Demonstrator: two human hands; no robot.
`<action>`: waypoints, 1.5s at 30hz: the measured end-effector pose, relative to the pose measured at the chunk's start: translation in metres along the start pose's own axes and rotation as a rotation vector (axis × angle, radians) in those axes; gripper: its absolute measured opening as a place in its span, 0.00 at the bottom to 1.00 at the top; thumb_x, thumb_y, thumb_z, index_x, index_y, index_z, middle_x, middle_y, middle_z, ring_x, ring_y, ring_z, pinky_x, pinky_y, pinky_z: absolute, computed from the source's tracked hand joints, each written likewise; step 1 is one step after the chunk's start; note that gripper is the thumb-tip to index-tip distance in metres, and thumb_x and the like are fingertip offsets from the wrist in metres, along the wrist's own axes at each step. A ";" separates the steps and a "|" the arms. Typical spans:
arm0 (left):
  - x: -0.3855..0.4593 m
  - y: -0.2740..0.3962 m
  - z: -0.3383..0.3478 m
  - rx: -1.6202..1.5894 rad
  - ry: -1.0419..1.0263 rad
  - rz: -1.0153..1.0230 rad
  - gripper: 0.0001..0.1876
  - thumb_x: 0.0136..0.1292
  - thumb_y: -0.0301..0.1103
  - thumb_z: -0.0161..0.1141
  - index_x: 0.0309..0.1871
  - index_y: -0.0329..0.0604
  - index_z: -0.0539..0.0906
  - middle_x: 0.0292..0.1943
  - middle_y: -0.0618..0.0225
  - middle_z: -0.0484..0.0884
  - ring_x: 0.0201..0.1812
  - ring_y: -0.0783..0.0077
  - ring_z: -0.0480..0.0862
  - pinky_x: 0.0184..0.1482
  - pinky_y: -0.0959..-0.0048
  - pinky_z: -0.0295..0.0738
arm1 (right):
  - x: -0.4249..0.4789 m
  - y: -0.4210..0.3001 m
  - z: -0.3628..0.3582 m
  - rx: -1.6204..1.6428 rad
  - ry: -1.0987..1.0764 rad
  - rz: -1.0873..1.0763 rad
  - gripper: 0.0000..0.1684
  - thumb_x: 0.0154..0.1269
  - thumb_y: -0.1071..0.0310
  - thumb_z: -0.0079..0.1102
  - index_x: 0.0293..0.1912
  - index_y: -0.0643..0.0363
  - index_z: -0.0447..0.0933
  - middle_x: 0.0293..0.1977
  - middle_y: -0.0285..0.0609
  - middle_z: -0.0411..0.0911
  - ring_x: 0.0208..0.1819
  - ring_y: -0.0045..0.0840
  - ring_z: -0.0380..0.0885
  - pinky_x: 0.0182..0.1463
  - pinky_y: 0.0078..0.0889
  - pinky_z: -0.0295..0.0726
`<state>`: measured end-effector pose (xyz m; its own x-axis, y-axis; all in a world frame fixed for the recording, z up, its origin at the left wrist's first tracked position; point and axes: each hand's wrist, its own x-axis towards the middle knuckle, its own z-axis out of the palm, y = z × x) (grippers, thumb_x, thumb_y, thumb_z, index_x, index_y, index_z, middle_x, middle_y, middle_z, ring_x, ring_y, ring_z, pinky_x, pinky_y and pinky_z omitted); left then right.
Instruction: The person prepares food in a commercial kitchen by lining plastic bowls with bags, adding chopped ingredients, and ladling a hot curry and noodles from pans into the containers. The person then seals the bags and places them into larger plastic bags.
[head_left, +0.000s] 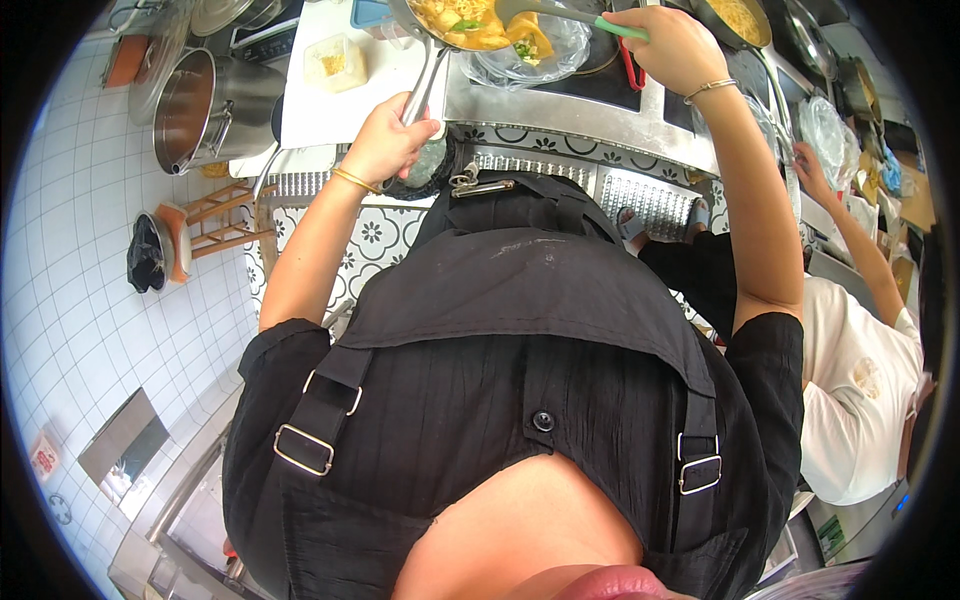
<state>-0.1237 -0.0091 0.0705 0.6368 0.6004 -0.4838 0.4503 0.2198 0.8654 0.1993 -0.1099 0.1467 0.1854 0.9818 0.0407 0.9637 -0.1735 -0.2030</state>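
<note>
My left hand (391, 140) grips the metal handle of a frying pan (424, 79) at the top of the view. Noodles in yellow-orange sauce with green pieces (461, 22) lie in the pan. My right hand (673, 43) holds the green handle of a grey-headed spatula (556, 10), whose head is at the pan's right edge. Just right of and below the pan, a bowl lined with clear plastic (559, 56) holds some of the food. The pan's far side is cut off by the frame.
A clear tub (335, 63) stands on the white counter (300, 112), left of which is a large steel pot (217, 109). Red-handled tongs (632, 66) lie on the steel-edged stove. At upper right is another pan of noodles (739, 21). A co-worker in a white shirt (855, 390) stands close on the right.
</note>
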 end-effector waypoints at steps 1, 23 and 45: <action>0.001 0.000 0.000 -0.005 -0.003 0.004 0.07 0.64 0.29 0.59 0.36 0.42 0.70 0.14 0.75 0.68 0.10 0.83 0.65 0.11 0.79 0.60 | 0.000 0.001 0.001 0.006 0.006 -0.006 0.17 0.52 0.67 0.54 0.41 0.48 0.86 0.32 0.50 0.82 0.37 0.44 0.80 0.45 0.45 0.78; 0.002 0.006 -0.001 0.054 0.009 0.016 0.07 0.64 0.28 0.59 0.36 0.40 0.71 0.14 0.75 0.69 0.09 0.83 0.65 0.10 0.79 0.59 | -0.002 0.004 0.009 0.017 0.032 -0.027 0.18 0.51 0.66 0.54 0.43 0.49 0.85 0.34 0.49 0.82 0.40 0.43 0.80 0.48 0.44 0.77; 0.007 0.012 0.000 0.107 0.021 0.015 0.08 0.62 0.30 0.60 0.36 0.41 0.72 0.15 0.76 0.68 0.11 0.84 0.66 0.10 0.79 0.61 | 0.003 0.007 0.019 0.030 0.039 -0.011 0.18 0.50 0.67 0.54 0.41 0.50 0.85 0.34 0.51 0.82 0.40 0.43 0.80 0.46 0.44 0.78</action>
<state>-0.1138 -0.0023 0.0773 0.6310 0.6197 -0.4667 0.5054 0.1280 0.8533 0.2030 -0.1067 0.1270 0.1823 0.9799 0.0813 0.9597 -0.1594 -0.2313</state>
